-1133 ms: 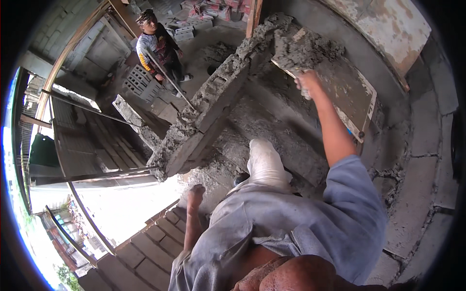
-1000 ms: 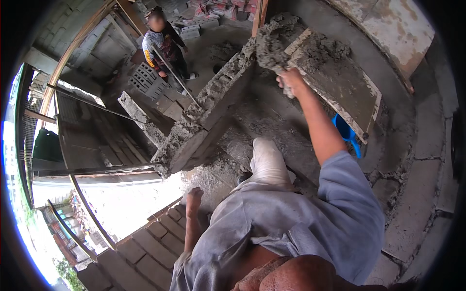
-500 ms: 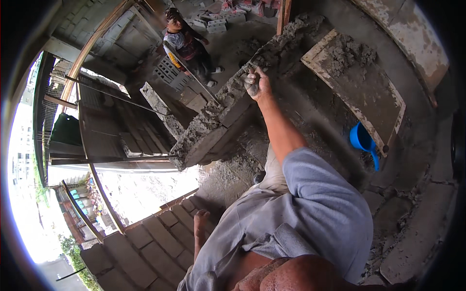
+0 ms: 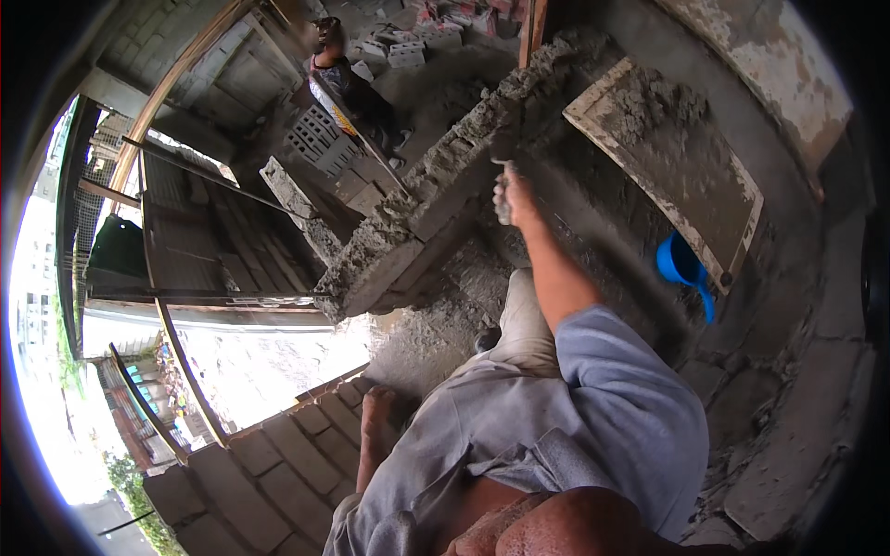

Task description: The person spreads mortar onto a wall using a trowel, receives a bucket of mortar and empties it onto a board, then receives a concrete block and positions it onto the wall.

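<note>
My right hand is closed round the handle of a trowel, held out at arm's length. The dark trowel blade points away from me, beside the low block wall, whose top carries rough wet mortar. My left hand hangs low at my left side, near a course of grey blocks; its fingers are too unclear to read. Right of my right hand lies a wood-edged mortar board with a heap of grey mortar at its far end.
A blue dipper sits against the board's near edge. Beyond the wall a person stands with an arm raised, near hollow blocks. A wooden post rises at the wall's far end. Bright openings lie on the left.
My right hand has come back toward me and slightly right from the wall top, with the trowel now showing. The person beyond the wall has raised an arm and turned.
</note>
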Action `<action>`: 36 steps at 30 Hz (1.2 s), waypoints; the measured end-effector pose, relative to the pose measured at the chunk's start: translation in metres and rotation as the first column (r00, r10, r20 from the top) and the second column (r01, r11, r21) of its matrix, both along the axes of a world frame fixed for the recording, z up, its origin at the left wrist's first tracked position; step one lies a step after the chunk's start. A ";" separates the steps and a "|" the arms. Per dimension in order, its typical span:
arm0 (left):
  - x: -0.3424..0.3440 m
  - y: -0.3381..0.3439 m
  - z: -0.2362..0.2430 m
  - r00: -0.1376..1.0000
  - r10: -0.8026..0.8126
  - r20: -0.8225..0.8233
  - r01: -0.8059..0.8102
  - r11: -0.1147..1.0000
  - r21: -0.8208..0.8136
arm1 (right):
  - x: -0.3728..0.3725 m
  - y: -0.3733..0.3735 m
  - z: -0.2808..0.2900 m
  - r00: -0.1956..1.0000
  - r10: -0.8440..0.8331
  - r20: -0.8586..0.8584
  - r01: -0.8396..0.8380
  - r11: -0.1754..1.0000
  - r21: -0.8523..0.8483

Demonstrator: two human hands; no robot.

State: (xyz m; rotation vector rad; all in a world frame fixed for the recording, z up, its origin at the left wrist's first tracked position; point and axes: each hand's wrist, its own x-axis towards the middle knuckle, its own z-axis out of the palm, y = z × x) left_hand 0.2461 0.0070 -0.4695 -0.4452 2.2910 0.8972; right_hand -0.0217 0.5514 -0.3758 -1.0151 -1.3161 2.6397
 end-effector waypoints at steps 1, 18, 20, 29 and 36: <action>0.000 -0.007 -0.009 0.998 -0.012 -0.061 0.012 1.000 -0.006 | -0.003 -0.017 -0.006 1.000 -0.019 -0.011 0.019 1.000 -0.025; -0.049 0.021 -0.088 0.393 -0.878 -0.273 0.821 0.469 -0.327 | 0.174 0.211 0.122 0.921 0.059 0.385 -0.334 0.631 0.701; -0.085 0.049 -0.073 0.088 -0.983 -0.159 0.909 0.144 -0.391 | 0.185 0.264 0.143 0.863 -0.001 0.505 -0.444 0.474 0.760; -0.170 0.097 -0.073 0.412 -0.843 -0.345 0.802 0.516 -0.301 | 0.074 0.383 0.132 0.649 0.056 0.759 -0.761 0.036 0.648; -0.169 0.142 -0.046 0.268 -0.933 -0.242 0.893 0.334 -0.301 | 0.029 0.424 0.107 0.680 -0.266 0.684 -0.655 0.201 0.729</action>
